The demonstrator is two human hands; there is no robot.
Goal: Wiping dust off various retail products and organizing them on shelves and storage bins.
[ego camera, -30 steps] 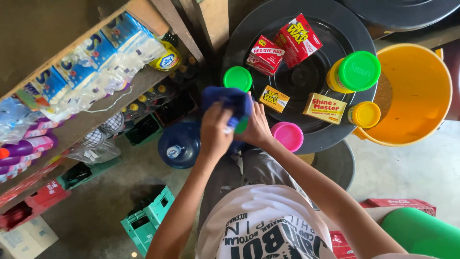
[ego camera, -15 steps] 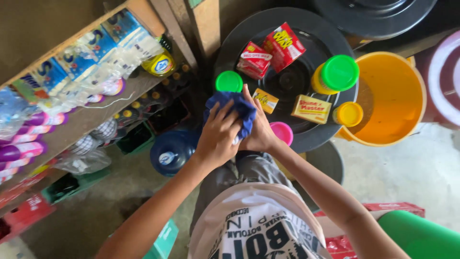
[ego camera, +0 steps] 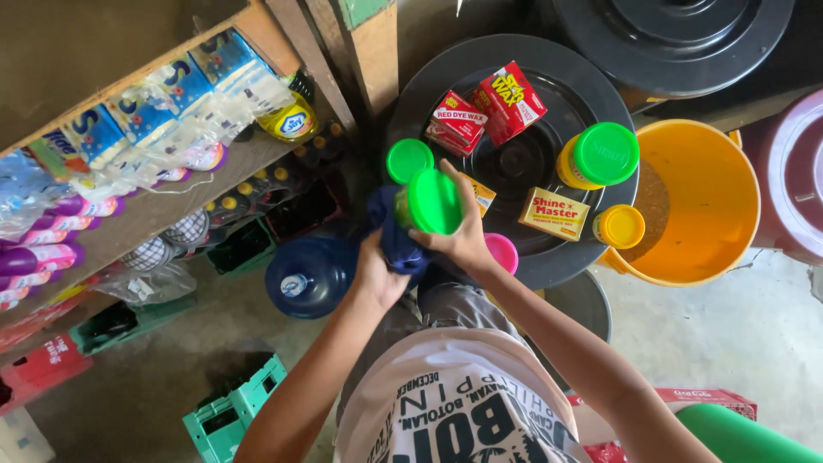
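Observation:
My right hand point(ego camera: 463, 236) grips a jar with a bright green lid point(ego camera: 433, 201), lid facing up toward me. My left hand point(ego camera: 377, 274) presses a dark blue cloth point(ego camera: 396, 244) against the jar's underside and side. Both hands hover over the near left edge of a round black drum lid point(ego camera: 514, 159). On that lid lie a second green-lidded jar point(ego camera: 408, 159), two red boxes point(ego camera: 489, 107), a yellow box point(ego camera: 555, 213), a large yellow jar with green lid point(ego camera: 600, 154), a small yellow-lidded jar point(ego camera: 619, 226) and a pink lid point(ego camera: 502, 252).
A wooden shelf point(ego camera: 171, 206) at left holds sachets and bottles. A blue water jug point(ego camera: 309, 276) stands below my left hand. A yellow bucket point(ego camera: 694, 201) is at right, another black drum lid point(ego camera: 677, 39) behind it. Green crates point(ego camera: 231, 416) sit on the concrete floor.
The jar's green lid has come out from under the blue cloth and now faces up. My left hand has dropped lower with the cloth, beneath the jar.

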